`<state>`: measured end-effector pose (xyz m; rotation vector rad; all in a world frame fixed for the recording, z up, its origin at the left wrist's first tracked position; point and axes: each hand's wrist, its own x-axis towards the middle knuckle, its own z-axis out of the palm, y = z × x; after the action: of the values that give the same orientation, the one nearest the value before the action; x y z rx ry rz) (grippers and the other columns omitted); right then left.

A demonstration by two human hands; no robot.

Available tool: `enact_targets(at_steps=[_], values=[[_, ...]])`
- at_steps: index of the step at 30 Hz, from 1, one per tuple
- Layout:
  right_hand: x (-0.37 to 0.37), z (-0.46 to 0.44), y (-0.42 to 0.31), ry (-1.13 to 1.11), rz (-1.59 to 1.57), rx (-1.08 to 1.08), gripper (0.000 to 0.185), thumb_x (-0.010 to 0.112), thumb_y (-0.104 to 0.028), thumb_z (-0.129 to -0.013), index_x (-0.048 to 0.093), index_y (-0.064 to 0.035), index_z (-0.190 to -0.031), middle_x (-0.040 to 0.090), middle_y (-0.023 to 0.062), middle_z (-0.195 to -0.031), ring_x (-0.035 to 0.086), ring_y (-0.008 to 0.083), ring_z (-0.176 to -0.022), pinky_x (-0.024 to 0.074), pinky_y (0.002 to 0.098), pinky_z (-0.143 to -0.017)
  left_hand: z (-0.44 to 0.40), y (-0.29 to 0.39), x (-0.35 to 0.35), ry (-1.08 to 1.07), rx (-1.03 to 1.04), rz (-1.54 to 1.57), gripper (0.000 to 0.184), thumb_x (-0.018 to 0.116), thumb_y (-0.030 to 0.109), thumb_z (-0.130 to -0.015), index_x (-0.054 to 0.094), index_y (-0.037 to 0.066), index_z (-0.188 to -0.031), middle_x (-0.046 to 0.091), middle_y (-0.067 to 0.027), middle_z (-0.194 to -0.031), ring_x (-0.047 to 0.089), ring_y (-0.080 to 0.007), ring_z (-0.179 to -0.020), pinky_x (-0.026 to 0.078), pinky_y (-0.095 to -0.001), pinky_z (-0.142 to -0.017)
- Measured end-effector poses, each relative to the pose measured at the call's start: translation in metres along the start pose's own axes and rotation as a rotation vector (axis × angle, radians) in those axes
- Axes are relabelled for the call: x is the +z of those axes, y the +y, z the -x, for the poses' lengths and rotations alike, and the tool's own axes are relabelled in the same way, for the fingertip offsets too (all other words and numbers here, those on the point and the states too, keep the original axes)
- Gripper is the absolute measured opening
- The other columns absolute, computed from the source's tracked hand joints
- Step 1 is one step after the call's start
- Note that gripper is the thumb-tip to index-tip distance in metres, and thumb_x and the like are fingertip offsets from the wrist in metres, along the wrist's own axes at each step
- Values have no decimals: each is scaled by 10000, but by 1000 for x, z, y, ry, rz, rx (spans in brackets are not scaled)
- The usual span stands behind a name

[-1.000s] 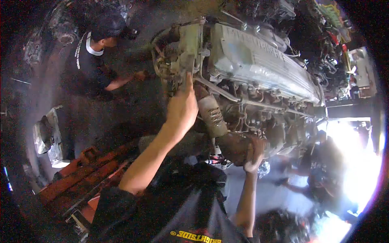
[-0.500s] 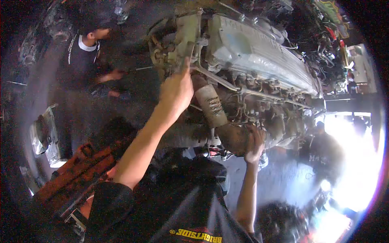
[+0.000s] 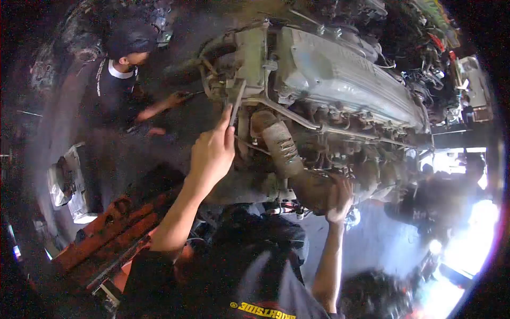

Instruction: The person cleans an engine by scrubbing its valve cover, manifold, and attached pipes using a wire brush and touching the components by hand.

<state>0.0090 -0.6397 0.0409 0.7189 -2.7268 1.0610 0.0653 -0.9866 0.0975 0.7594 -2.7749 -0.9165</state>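
My left hand (image 3: 212,154) is closed round a flat, narrow metal tool (image 3: 239,101), its index finger stretched along it. The tool's upper end is at the front corner of a large dusty engine (image 3: 350,77), beside a metal tube (image 3: 289,114). Lower on the engine, my right hand (image 3: 340,199) has its fingers curled over a thick brown pipe part (image 3: 311,189). Between the hands is a pale slotted sleeve (image 3: 283,149) on this pipe.
At the left a person (image 3: 119,80) in a dark shirt holds a thin tool near the engine. An orange metal frame (image 3: 111,234) lies at lower left. Another person (image 3: 425,202), blurred, is at the right before bright light. Engine parts crowd the upper right.
My left hand has moved down and left with the tool, now slightly away from the engine. My right hand stays on the pipe. The person at the right has bent lower.
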Motion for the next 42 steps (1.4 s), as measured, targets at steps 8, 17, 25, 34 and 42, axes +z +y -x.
enact_targets(at_steps=[8,17,25,34,42], values=[[1,1,1,6,25,-11,313,497,-213,-965,681,0,-1102,678,179,-1035,599,374,-960,467,447,-884,-54,22,21,-46,-31,-158,505,450,214,-989,438,-3,-1445,696,-264,-844,696,-437,-776,571,-530,-724],[1,2,2,18,24,-38,302,483,-182,-957,664,-1,-1117,667,189,-1075,598,379,-1008,445,443,-926,-29,-4,-4,34,-123,14,452,510,273,-1010,474,189,-1452,677,-259,-1041,654,-454,-922,532,-501,-812],[0,2,-1,-9,-2,15,318,479,-221,-958,659,-10,-1112,653,198,-1054,582,386,-1030,436,429,-931,16,-36,7,148,71,291,472,550,158,-998,473,160,-1464,619,-234,-1265,565,-398,-1179,505,-408,-936],[3,3,4,38,8,-20,286,504,-192,-969,678,-7,-1100,672,186,-1027,609,382,-963,469,445,-883,-39,-4,24,41,-48,-118,447,526,257,-987,516,158,-1423,689,-226,-827,673,-420,-753,550,-509,-706],[2,2,-1,48,16,-45,275,487,-164,-966,678,-14,-1096,682,167,-1057,612,372,-989,465,436,-905,-101,-27,-27,200,181,33,371,460,240,-1001,619,35,-1266,694,-244,-1001,672,-433,-930,529,-511,-858]])
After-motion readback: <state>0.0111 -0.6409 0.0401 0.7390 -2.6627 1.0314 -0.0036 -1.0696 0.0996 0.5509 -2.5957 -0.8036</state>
